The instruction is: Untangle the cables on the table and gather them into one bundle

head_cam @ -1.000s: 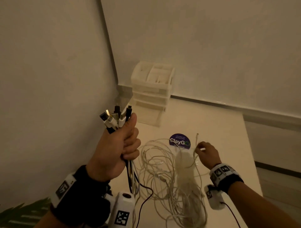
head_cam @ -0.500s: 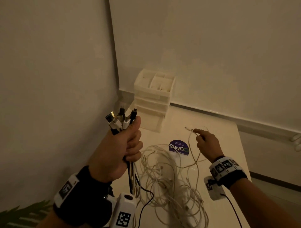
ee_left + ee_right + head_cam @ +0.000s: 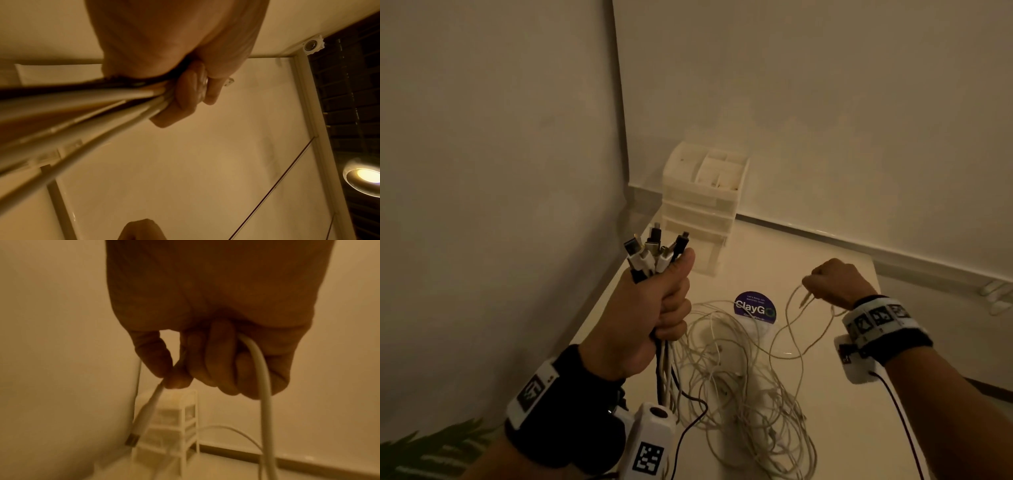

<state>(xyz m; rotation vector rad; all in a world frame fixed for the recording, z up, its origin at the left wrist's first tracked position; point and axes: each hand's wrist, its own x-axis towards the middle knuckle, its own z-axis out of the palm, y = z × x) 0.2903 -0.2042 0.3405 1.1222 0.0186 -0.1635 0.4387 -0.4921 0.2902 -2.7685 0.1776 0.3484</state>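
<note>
Cables' plug ends [image 3: 654, 253] stick up from the fisted left hand [image 3: 643, 318]. Right hand [image 3: 832, 282] curls round one white cable [image 3: 265, 402], pinching its connector end [image 3: 144, 415]; the lower run is blurred.

The head camera is looking down at the table [image 3: 774, 267]; both wrist cameras are peering close along fists, the right sharing the drawers [image 3: 174, 423] with it.

Right hand [image 3: 216, 313] fingers [image 3: 218, 366] pinch a white cable [image 3: 265, 386], plug dangling before a drawer unit [image 3: 185, 426].

A loose tangle of thin pale cables [image 3: 739, 370] lies on the surface [image 3: 825, 267], before a round purple sticker [image 3: 755, 307]; a pale plastic drawer unit [image 3: 702, 205] stands behind, in the corner.
</note>
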